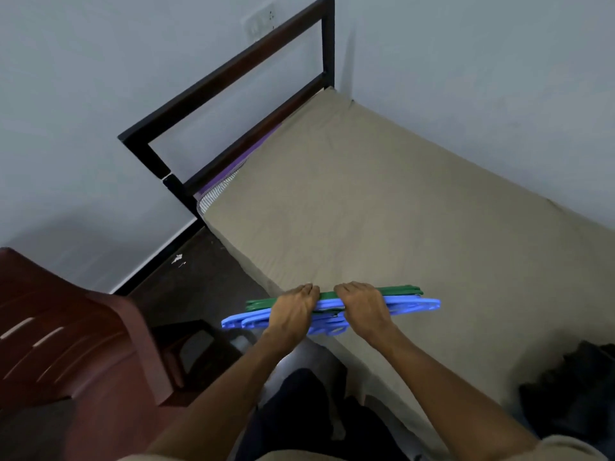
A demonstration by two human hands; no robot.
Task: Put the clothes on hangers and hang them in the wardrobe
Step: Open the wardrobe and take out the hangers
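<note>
A bundle of plastic hangers lies flat between my hands over the near edge of the bed: blue hangers point(412, 305) on the near side and green hangers point(404, 289) on the far side. My left hand point(293, 311) grips the bundle left of its middle. My right hand point(361, 306) grips it just to the right. The hanger hooks are hidden under my hands. A dark heap of clothes point(572, 390) lies on the bed at the lower right. No wardrobe is in view.
The bed point(382, 201) has a tan sheet and a dark metal headboard point(213, 108) against the grey wall. A brown plastic chair point(66, 337) stands at the left on the dark floor point(196, 281).
</note>
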